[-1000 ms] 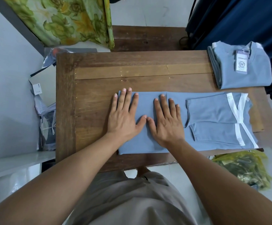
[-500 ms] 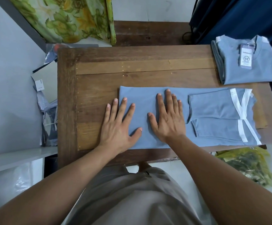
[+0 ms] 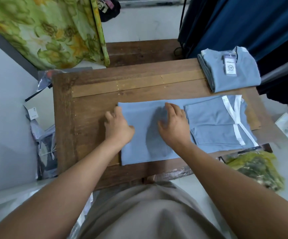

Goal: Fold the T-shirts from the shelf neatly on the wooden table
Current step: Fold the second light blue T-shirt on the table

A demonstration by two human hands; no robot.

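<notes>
A light blue T-shirt (image 3: 145,152) lies lengthwise on the wooden table (image 3: 91,104), its sleeves folded in and its white-trimmed collar to the right. My left hand (image 3: 118,127) is at the shirt's left hem edge, with curled fingers at the edge and the thumb on top of the cloth. My right hand (image 3: 173,125) hovers just above the shirt's middle, fingers loosely bent, casting a shadow on the fabric. A second blue T-shirt (image 3: 232,73), folded and tagged, sits at the table's far right corner.
A green floral cloth (image 3: 50,31) hangs at the back left and dark blue fabric (image 3: 243,23) at the back right. Plastic bags (image 3: 45,135) lie on the floor left of the table. A yellow-green bag (image 3: 255,166) sits to the right.
Both hands lay flat on the shirt before. My left hand slid to the left hem edge and curled its fingers there. My right hand lifted off the cloth.
</notes>
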